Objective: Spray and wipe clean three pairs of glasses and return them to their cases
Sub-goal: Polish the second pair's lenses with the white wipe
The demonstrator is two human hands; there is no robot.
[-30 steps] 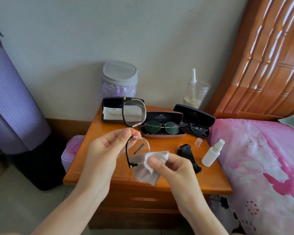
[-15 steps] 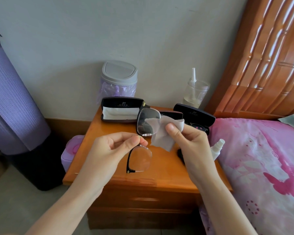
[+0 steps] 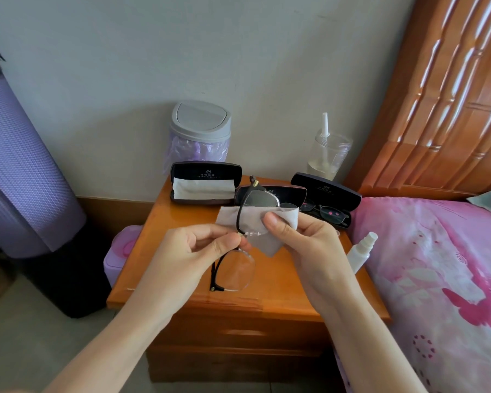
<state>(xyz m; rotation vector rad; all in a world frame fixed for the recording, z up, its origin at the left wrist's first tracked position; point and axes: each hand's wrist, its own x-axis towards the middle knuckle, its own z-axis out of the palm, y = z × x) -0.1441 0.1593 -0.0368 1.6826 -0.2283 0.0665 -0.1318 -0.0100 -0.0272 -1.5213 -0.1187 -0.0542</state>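
My left hand (image 3: 193, 252) pinches the bridge of black half-rim glasses (image 3: 240, 242), held upright above the wooden nightstand (image 3: 182, 219). My right hand (image 3: 306, 245) presses a grey wiping cloth (image 3: 255, 222) around the upper lens, thumb on the front. The lower lens hangs bare. An open black case (image 3: 206, 182) with a white cloth inside stands at the back left. A second open case (image 3: 284, 192) is partly hidden behind the glasses. A third open case (image 3: 328, 198) at the right holds dark-framed glasses (image 3: 329, 214). A white spray bottle (image 3: 362, 251) stands near the right edge.
A grey-lidded small bin (image 3: 200, 131) with a purple liner and a clear jar (image 3: 328, 154) stand against the wall. A bed with pink bedding (image 3: 437, 279) and a wooden headboard (image 3: 448, 95) lies right. A purple rolled mat (image 3: 14, 165) and a pink box (image 3: 122, 245) are left.
My right hand moved the cloth from the lower lens up to the upper lens and now covers more of it. The glasses shifted slightly right.
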